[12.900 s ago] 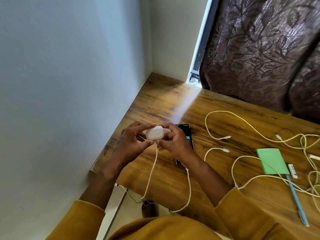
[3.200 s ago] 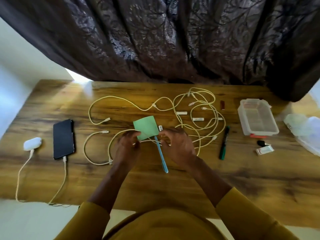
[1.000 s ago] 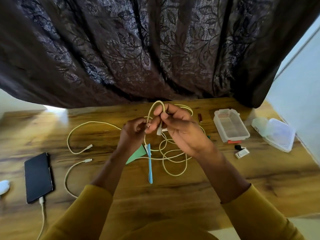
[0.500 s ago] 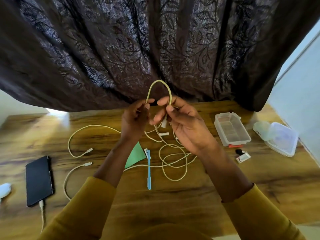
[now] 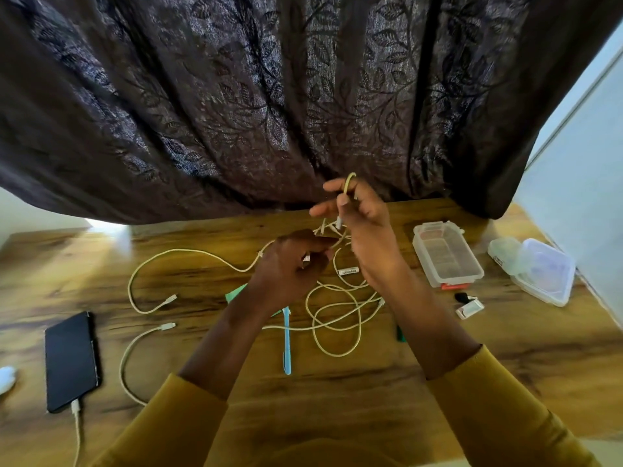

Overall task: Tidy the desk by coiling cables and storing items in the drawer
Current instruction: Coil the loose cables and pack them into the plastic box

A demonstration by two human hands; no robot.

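Head view gives us both hands raised over the brown wood-grain table, mustard-yellow sleeves at the wrists. Our right hand is lifted highest, its thumb and fingers pinching a small loop of the cream-white braided cable, with the cable's white plug end hanging just below the fingers. Our left hand sits lower and to the left, fingers curled inward around the same cable where it runs toward the right hand; how firmly it grips we cannot tell. The rest of that cable lies in loose loops on the table under and between our forearms. A second cream-white cable arcs away to the left and ends in a plug near the table's middle left. A light blue pen lies beside the loops, a green paper sheet peeks out from under our left wrist, and a dark green marker shows partly beside our right forearm. A small white labelled stick lies near our right wrist. To the right stands a clear plastic rectangular box, with a clear plastic lid further right. A black smartphone lies at the left, a cable plugged into its near end. A dark leaf-patterned curtain hangs behind the table
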